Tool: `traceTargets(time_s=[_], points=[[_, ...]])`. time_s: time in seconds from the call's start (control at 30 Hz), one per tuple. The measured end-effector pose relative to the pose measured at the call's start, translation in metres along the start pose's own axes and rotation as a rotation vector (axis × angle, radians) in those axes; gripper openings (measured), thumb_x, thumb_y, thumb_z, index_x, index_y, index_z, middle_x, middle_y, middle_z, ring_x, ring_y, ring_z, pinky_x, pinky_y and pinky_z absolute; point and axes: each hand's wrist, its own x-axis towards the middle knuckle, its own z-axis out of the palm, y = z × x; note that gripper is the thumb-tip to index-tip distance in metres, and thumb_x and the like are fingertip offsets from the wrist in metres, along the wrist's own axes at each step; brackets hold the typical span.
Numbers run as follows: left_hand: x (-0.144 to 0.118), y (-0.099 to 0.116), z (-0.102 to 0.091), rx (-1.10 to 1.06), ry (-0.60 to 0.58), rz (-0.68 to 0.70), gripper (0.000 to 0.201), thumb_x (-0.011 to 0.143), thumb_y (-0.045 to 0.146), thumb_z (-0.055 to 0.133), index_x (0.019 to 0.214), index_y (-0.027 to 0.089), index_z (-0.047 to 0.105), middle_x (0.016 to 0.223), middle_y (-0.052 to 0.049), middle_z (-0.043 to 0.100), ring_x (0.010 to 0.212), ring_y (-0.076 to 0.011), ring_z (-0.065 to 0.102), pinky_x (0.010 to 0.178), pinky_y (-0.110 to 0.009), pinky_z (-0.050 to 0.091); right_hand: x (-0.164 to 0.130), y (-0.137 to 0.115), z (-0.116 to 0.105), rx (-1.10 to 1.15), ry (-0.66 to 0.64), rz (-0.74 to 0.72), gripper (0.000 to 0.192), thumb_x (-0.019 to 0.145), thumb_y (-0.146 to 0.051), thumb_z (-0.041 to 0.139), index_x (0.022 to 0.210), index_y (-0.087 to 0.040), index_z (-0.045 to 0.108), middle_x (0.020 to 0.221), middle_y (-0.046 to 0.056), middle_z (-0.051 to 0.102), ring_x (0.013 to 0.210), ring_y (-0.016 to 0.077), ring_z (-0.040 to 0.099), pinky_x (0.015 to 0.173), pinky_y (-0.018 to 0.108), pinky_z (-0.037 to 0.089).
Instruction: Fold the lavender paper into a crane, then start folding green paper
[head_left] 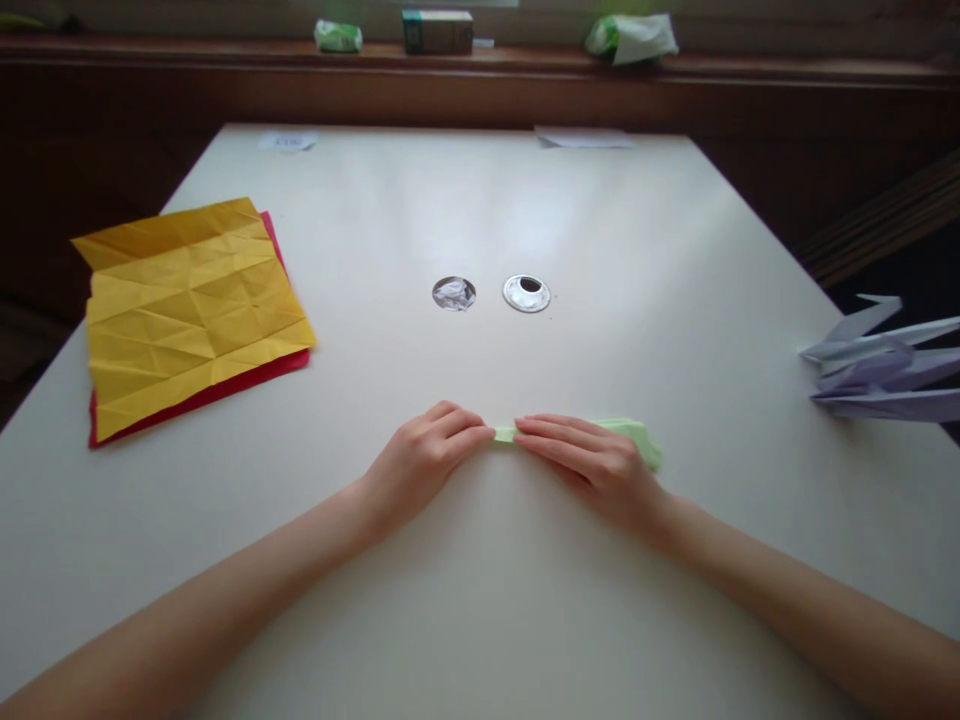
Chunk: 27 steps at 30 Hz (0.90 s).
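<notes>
A narrow, pale green piece of folded paper (634, 432) lies across the near middle of the white table (480, 600). My left hand (427, 455) pinches its left end, fingers curled and pressed together. Over its middle rests my right hand (596, 460), closed on the paper with fingers held together and pointing left. Only a short strip shows between my fingertips, and the wider, layered right end sticks out behind my right hand. My fingers hide the rest of the paper.
Creased yellow paper (199, 310) lies on red paper (281, 362) at the left. Lilac and white folded paper cranes (877, 375) stand at the right edge. Two round table holes (454, 293) are beyond my hands. A small box (437, 32) and packets (634, 38) sit on the back ledge.
</notes>
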Motion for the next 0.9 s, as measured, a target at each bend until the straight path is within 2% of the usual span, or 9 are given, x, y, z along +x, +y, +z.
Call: traceTargets(time_s=[0.17, 0.4, 0.63, 0.9], points=[[-0.007, -0.005, -0.009, 0.049, 0.028, -0.096, 0.018, 0.085, 0.013, 0.044, 0.095, 0.018, 0.059, 0.085, -0.004, 0.061, 0.081, -0.0133, 0.052, 0.069, -0.024, 0.045, 0.006, -0.002, -0.003, 0.033, 0.017, 0.031, 0.024, 0.082, -0.010, 0.050, 0.099, -0.021, 0.063, 0.099, 0.005, 0.068, 0.095, 0.0159, 0.062, 0.081, 0.031, 0.054], [-0.012, -0.006, -0.013, 0.032, 0.069, -0.141, 0.018, 0.085, 0.015, 0.045, 0.092, 0.019, 0.061, 0.084, -0.003, 0.062, 0.078, -0.0119, 0.052, 0.068, -0.023, 0.045, 0.006, -0.002, -0.004, 0.035, 0.005, 0.060, 0.025, 0.083, -0.011, 0.048, 0.098, -0.022, 0.064, 0.100, 0.004, 0.067, 0.095, 0.0161, 0.062, 0.082, 0.031, 0.054], [-0.009, -0.004, -0.014, 0.091, 0.048, -0.110, 0.017, 0.086, 0.015, 0.044, 0.094, 0.017, 0.059, 0.082, -0.004, 0.062, 0.078, -0.0124, 0.053, 0.068, -0.023, 0.045, 0.006, -0.002, -0.003, 0.035, 0.007, 0.048, 0.024, 0.083, -0.012, 0.049, 0.097, -0.021, 0.064, 0.100, 0.004, 0.067, 0.095, 0.0163, 0.062, 0.082, 0.031, 0.054], [-0.010, -0.001, -0.019, 0.284, 0.032, 0.008, 0.020, 0.085, 0.010, 0.040, 0.093, 0.016, 0.057, 0.082, -0.006, 0.060, 0.078, -0.0156, 0.052, 0.064, -0.026, 0.046, 0.006, -0.001, -0.002, 0.041, 0.001, 0.064, 0.024, 0.084, -0.014, 0.047, 0.098, -0.024, 0.064, 0.100, 0.003, 0.067, 0.095, 0.0167, 0.061, 0.081, 0.033, 0.054]])
